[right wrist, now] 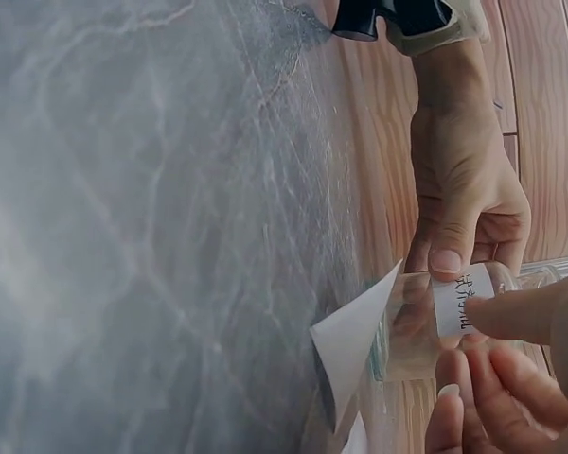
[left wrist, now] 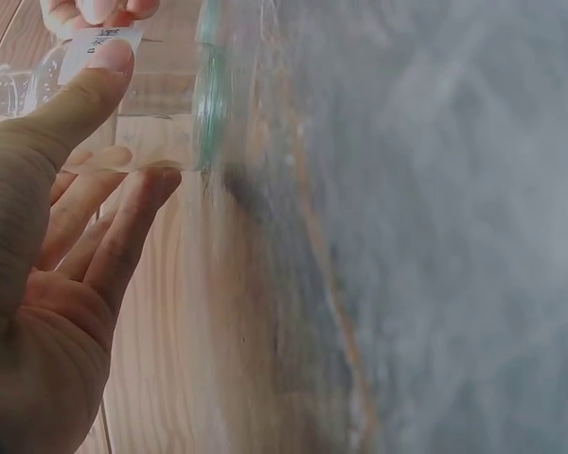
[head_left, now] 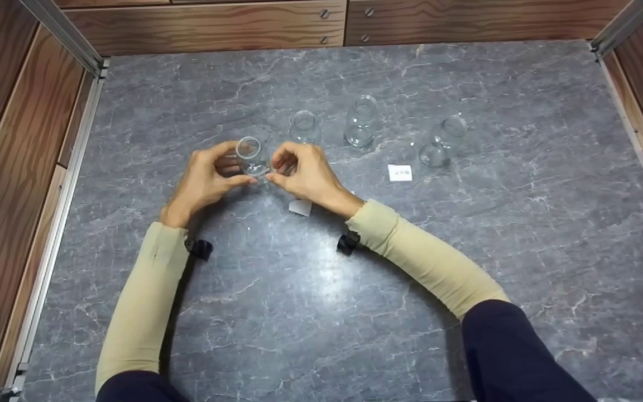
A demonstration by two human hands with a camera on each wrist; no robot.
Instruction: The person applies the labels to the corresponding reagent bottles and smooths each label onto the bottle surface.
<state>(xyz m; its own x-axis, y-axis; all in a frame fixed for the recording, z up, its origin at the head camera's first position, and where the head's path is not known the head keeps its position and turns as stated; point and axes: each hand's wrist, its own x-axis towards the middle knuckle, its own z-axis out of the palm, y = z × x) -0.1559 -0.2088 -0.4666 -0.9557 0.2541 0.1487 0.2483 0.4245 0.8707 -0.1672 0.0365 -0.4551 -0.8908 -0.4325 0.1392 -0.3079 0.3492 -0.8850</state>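
Note:
In the head view, my left hand [head_left: 203, 174] grips a small clear glass bottle [head_left: 253, 166] standing upright on the grey marbled tabletop. Its thumb is at the near side, fingers round the far side. A white label [right wrist: 451, 305] with dark printed characters lies against the bottle's side, seen in the right wrist view. My left thumb presses one end of it. At the other end, my right hand [head_left: 311, 174] pinches the label, its thumb on the printed face and its fingers curled close below.
Three more clear glass vessels stand to the right: one just behind my right hand [head_left: 303, 124], a taller one [head_left: 360, 125] and another [head_left: 438, 146]. A printed white label [head_left: 399, 172] and a white paper piece [head_left: 300, 208] lie on the table. Wood-patterned walls [head_left: 204, 25] surround it.

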